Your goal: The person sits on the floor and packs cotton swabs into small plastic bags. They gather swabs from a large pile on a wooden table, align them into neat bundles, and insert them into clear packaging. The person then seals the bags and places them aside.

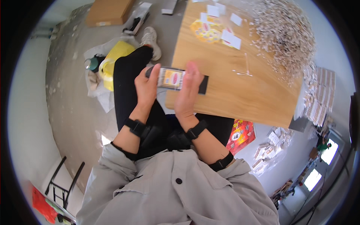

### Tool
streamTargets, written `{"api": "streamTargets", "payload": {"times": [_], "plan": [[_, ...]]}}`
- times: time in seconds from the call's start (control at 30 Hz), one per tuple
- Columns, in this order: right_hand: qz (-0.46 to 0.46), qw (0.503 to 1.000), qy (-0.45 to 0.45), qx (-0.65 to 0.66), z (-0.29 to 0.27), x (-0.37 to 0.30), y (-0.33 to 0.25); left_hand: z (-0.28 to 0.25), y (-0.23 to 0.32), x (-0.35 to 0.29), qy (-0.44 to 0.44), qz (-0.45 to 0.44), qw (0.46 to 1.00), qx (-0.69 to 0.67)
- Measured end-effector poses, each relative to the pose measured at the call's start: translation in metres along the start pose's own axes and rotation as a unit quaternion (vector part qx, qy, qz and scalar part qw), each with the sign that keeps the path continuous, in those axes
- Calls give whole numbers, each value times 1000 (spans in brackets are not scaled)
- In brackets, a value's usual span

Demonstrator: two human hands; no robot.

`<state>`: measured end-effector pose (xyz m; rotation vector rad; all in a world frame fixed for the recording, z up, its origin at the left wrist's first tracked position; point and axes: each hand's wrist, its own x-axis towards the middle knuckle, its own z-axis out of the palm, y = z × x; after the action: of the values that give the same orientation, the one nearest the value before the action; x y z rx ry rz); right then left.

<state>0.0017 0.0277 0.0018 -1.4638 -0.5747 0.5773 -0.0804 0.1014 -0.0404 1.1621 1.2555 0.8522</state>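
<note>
A small clear pack of cotton swabs (171, 78) with a yellow and white label is held level over the table's near left edge. My left hand (146, 85) grips its left end, thumb on top. Against its right end lies my right hand (188, 90), its fingers fairly straight and slightly blurred. Under that hand, a dark flat piece (203, 84) shows at the table's edge. A few loose cotton swabs (243, 72) lie on the wooden table (225, 101) to the right.
A big heap of cotton swabs (285, 37) covers the table's far right. White cards (230, 39) and yellow labels (206, 30) lie at its far left. A yellow bag (116, 56) and a cardboard box (109, 12) are on the floor at left. Stacked packs (320, 93) stand beyond the right edge.
</note>
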Motion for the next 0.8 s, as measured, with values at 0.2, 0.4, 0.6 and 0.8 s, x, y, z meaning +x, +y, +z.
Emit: {"api": "streamTargets", "payload": {"times": [0.2, 0.4, 0.6, 0.8], "plan": [[-109, 933, 49, -339, -98, 50, -2, -18, 9, 0, 36, 51, 996, 65], [-146, 883, 49, -444, -223, 98, -9, 11, 72, -36, -4, 289, 921, 262], [-41, 930, -21, -363, -205, 81, -9, 119, 74, -83, -300, 396, 784, 373], [-95, 893, 137, -417, -206, 115, -12, 171, 39, -77, -300, 399, 709, 498]]}}
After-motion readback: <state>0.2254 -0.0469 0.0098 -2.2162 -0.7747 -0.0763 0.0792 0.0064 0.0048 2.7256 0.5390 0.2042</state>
